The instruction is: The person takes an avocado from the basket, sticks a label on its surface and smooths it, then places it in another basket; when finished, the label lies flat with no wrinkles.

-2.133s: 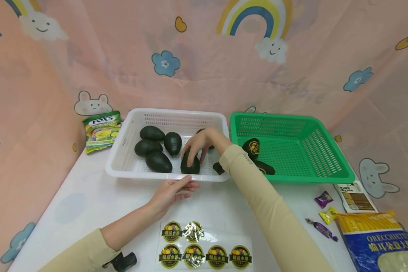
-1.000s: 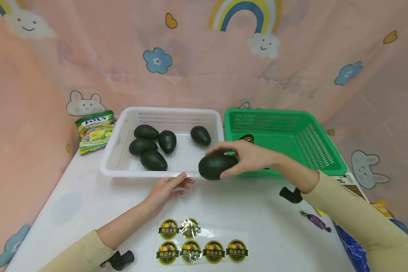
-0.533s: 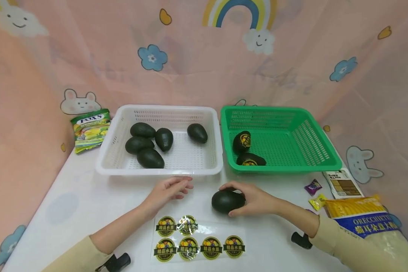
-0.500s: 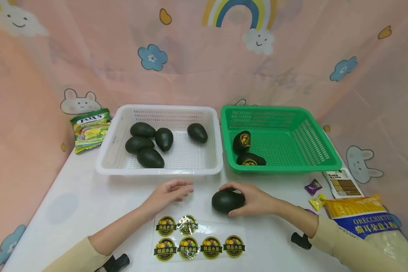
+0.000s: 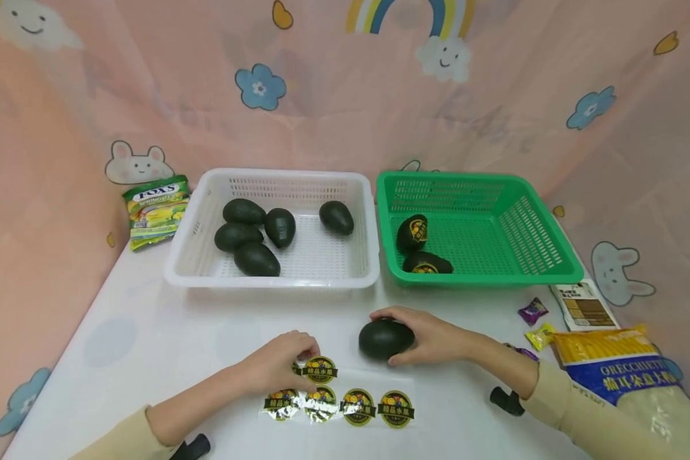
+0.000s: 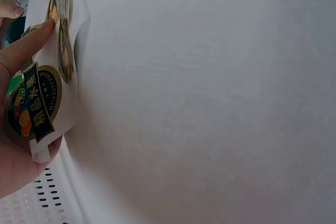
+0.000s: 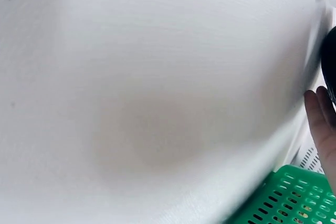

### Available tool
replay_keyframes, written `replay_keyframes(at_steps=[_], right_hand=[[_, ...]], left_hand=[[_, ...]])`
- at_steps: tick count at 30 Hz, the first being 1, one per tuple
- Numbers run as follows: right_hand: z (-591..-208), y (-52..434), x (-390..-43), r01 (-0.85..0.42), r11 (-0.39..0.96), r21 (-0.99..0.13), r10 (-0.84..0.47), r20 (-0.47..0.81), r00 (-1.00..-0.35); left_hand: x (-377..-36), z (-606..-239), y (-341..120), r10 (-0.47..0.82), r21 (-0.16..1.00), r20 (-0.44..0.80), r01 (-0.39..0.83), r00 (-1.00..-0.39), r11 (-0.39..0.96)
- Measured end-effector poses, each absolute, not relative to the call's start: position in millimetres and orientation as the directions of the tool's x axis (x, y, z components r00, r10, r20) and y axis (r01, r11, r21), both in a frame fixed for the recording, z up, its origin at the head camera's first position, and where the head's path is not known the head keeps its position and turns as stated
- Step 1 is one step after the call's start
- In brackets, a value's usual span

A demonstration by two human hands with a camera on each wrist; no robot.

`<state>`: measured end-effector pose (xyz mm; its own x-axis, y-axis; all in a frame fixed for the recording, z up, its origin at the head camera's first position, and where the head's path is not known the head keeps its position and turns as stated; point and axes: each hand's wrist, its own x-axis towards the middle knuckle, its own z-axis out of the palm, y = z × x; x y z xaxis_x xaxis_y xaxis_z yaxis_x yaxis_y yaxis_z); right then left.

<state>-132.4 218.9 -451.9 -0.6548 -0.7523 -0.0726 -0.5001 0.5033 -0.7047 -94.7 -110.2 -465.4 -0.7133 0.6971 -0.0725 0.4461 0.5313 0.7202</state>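
My right hand grips a dark green avocado on the white table, in front of the two baskets. In the left wrist view my left hand holds a clear sheet of round fruit stickers, thumb on top and the sheet's edge bent up. Several plain avocados lie in the white basket. The green basket holds two avocados bearing stickers. The right wrist view catches only part of the right fingers and the avocado's edge.
Right of my right hand are wrapped candies, a white-brown packet and a large pasta bag. A green candy bag stands left of the white basket. Pink printed cloth hangs behind.
The avocado was lifted from the white basket and set on the table by my right hand. My left hand left the basket's rim, came toward me and took hold of the sticker sheet.
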Motion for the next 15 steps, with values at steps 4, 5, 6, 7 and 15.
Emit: replay_keyframes(at_steps=[4, 5, 6, 7, 15], right_hand=[[-449, 218, -131, -0.519, 0.509, -0.687, -0.752, -0.062, -0.656], [-449, 218, -131, -0.523, 0.509, -0.683, -0.749, -0.053, -0.660], [-450, 218, -130, -0.525, 0.507, -0.684, -0.744, -0.040, -0.667], [-451, 217, -129, -0.527, 0.505, -0.684, -0.738, -0.025, -0.674], [-461, 208, -127, -0.539, 0.499, -0.678, -0.689, 0.067, -0.722]], left_hand=[[-99, -466, -110, 0.703, 0.799, -0.045, 0.397, -0.710, 0.452], [-100, -466, -110, 0.703, 0.808, -0.037, 0.393, -0.710, 0.440], [-100, -466, -110, 0.703, 0.812, -0.031, 0.392, -0.710, 0.433], [-101, -466, -110, 0.703, 0.814, -0.028, 0.393, -0.710, 0.428], [-103, -465, -105, 0.720, 0.817, -0.003, 0.414, -0.694, 0.402]])
